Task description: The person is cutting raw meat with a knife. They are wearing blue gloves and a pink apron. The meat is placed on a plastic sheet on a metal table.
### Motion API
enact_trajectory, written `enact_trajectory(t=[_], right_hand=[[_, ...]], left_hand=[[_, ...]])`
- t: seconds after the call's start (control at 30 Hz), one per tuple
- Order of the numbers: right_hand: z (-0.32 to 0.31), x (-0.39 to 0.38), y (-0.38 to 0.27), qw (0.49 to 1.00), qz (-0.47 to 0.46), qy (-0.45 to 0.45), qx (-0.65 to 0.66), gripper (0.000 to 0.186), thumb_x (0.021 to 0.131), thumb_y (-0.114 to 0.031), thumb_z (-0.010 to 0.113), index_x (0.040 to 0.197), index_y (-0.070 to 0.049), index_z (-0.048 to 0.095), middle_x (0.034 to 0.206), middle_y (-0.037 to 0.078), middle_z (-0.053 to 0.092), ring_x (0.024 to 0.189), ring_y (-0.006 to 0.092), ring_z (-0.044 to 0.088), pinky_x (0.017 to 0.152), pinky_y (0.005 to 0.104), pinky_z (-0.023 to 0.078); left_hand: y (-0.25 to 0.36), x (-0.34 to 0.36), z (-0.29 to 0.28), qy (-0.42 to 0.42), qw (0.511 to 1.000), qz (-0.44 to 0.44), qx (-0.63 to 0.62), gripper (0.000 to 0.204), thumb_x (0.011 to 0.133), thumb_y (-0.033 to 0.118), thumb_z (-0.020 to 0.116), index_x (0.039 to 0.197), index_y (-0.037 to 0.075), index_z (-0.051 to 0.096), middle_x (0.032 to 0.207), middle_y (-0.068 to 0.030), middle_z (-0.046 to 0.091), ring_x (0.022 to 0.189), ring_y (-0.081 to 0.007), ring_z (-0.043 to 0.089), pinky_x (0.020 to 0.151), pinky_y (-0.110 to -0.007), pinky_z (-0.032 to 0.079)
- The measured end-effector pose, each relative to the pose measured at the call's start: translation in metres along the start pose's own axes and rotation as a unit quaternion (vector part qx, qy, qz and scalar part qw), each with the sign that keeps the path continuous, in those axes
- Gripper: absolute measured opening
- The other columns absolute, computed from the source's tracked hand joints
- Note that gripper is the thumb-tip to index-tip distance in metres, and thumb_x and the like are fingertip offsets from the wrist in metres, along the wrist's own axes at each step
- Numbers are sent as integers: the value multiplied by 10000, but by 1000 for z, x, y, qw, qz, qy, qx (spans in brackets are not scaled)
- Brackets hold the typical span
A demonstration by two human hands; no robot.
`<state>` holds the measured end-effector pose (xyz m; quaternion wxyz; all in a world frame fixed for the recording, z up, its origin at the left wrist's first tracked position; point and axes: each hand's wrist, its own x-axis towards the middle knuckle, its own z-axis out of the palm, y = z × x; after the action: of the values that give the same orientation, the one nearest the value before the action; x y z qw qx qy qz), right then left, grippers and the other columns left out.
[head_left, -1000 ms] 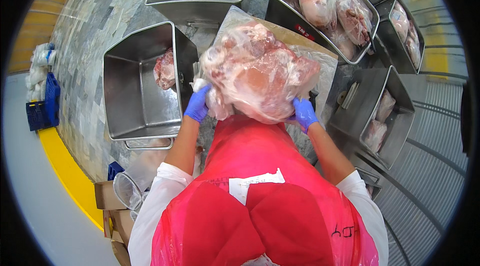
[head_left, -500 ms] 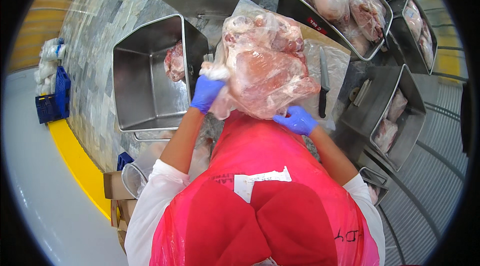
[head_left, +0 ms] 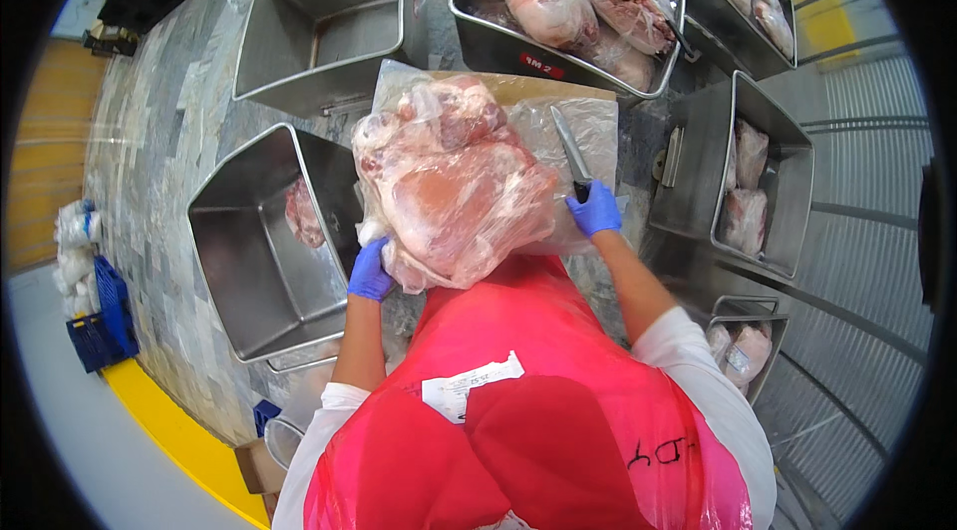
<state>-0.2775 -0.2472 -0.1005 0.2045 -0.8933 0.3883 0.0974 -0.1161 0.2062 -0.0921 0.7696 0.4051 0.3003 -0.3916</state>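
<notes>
A large slab of raw meat in clear plastic wrap [head_left: 464,196] lies on the work surface in front of me. My left hand [head_left: 370,271], in a blue glove, is closed on the bunched plastic at its near left corner. Right of the meat, my blue-gloved right hand [head_left: 596,210] is closed on the black handle of a knife [head_left: 569,145]. The knife's blade points away from me over a sheet of clear plastic [head_left: 601,126]. My right fingertips are partly hidden by the hand itself.
Left of the meat stands a deep metal tub [head_left: 236,296] with one piece of meat inside. Behind it is another metal tub [head_left: 261,51]. At the far right, a tub [head_left: 558,61] is heaped with wrapped meat. A further tub [head_left: 724,176] at right holds wrapped pieces.
My right hand has left the meat's near edge and moved right to take hold of the knife. My left hand stays on the plastic, and the whole view has shifted.
</notes>
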Motion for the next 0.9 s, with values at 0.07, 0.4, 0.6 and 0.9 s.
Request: enact_trajectory(t=[0.07, 0.4, 0.6, 0.9], right_hand=[[19, -2, -4, 998, 16, 48, 24, 467, 869, -354, 756, 1184, -64, 571, 1136, 252, 662, 1037, 437, 671, 881, 524, 544], [-3, 37, 48, 987, -62, 133, 65, 455, 841, -288, 770, 1169, -40, 576, 1071, 232, 638, 1037, 419, 636, 875, 533, 524], [-47, 27, -74, 904, -81, -205, 367, 705, 959, -454, 692, 1422, 45, 511, 1376, 262, 588, 1282, 355, 569, 1109, 428, 433], [-5, 16, -125, 828, -8, -184, 529, 763, 1025, -473, 590, 1531, 59, 382, 1539, 238, 474, 1387, 314, 496, 1158, 388, 394]], left_hand=[[1, -4, -6, 20, 996, -18, -82, 425, 1037, 278, 617, 1421, 103, 569, 1306, -67, 676, 1179, -279, 654, 1076, -424, 522], [-5, 2, 19, 24, 999, -25, -38, 531, 1053, 432, 558, 1490, 131, 536, 1479, -102, 593, 1342, -321, 566, 1157, -496, 434], [-12, 26, 0, -22, 999, 9, 24, 532, 1044, 436, 565, 1473, 122, 554, 1460, -116, 608, 1321, -324, 580, 1127, -510, 465], [9, 56, 54, -96, 994, 57, 11, 536, 1101, 464, 405, 1487, 108, 506, 1429, -100, 613, 1277, -289, 587, 1123, -435, 461]])
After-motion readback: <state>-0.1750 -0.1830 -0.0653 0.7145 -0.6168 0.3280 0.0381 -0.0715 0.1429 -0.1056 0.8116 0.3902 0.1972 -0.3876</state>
